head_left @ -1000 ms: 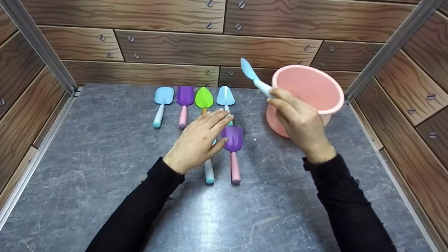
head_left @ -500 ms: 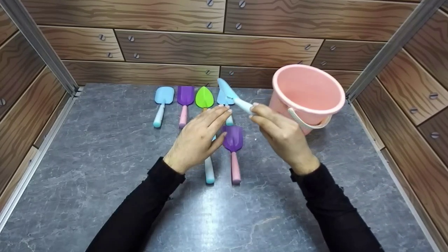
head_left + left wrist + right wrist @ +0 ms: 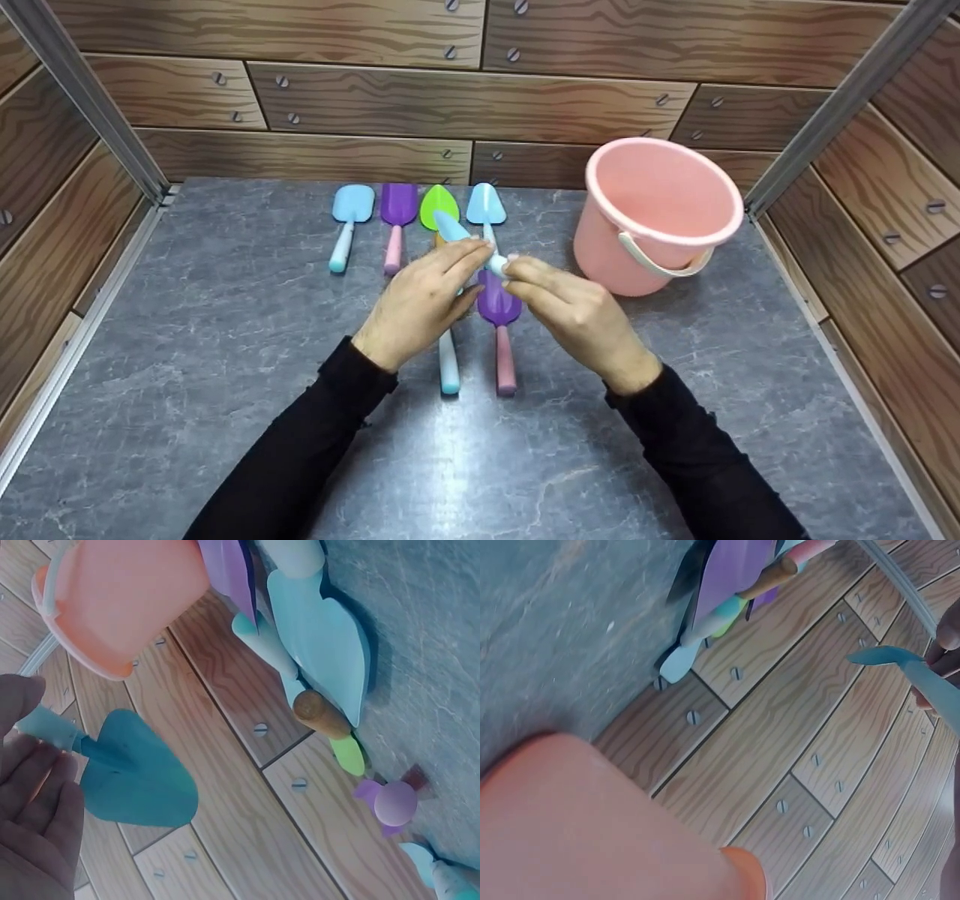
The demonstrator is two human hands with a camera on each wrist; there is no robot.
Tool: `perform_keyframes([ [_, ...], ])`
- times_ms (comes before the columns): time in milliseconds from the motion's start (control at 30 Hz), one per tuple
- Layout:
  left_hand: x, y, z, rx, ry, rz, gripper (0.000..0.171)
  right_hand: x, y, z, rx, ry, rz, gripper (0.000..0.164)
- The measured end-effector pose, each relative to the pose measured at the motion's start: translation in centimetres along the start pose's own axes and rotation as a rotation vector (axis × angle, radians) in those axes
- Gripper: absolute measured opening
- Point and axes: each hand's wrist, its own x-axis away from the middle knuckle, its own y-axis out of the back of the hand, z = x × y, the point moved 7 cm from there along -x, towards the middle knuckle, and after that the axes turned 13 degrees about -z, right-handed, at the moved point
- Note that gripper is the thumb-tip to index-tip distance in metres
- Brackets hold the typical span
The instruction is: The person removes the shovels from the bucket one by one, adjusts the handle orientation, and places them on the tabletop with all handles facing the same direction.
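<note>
In the head view, my right hand (image 3: 577, 319) pinches the pale handle end of a light-blue trowel (image 3: 451, 227), held above the table with its blade to the left. My left hand (image 3: 420, 300) lies close against that trowel, fingers extended across its handle and thumb apart from them. The left wrist view shows the pointed blade (image 3: 142, 772) in front of the wooden wall. Below my hands, a purple shovel (image 3: 500, 300) with a pink handle lies beside another tool's pale-blue handle (image 3: 448, 367); my left hand hides that tool's upper part.
A pink bucket (image 3: 622, 255) with a white handle stands at the right. Along the back lie a blue shovel (image 3: 352, 204), a purple shovel (image 3: 399, 204), a green trowel (image 3: 432, 201) and a blue trowel (image 3: 487, 206). Wood-patterned panels (image 3: 360, 97) enclose the table.
My right hand has moved left and toward me with the light-blue trowel, from in front of the bucket to beside my left hand. The left hand has hardly moved.
</note>
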Motion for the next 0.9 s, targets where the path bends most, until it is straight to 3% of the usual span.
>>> perform_keyframes([
  [333, 0.2, -0.1, -0.2, 0.051, -0.030, -0.023, 0.029, 0.2, -0.4, 1.3, -0.061, 0.092, -0.023, 0.025],
  [467, 0.0, 0.4, -0.1, 0.065, -0.055, -0.006, 0.028, -0.1, -0.2, 1.3, -0.093, 0.092, -0.012, 0.030],
  [567, -0.4, 1.0, 0.3, 0.061, -0.063, 0.009, 0.028, -0.3, 0.1, 0.9, -0.100, 0.036, 0.023, 0.044],
  [700, -0.7, 2.6, 1.7, 0.070, -0.018, -0.019, 0.024, -0.2, 0.7, -0.5, -0.062, -0.073, 0.083, 0.060],
  [800, -0.5, 4.0, 2.6, 0.083, 0.006, -0.035, 0.024, 0.4, 1.1, -2.0, -0.024, -0.176, 0.124, 0.065],
  [900, 0.0, 4.8, 3.1, 0.079, -0.013, -0.010, 0.024, 1.2, 1.4, -3.3, 0.005, -0.279, 0.168, 0.064],
])
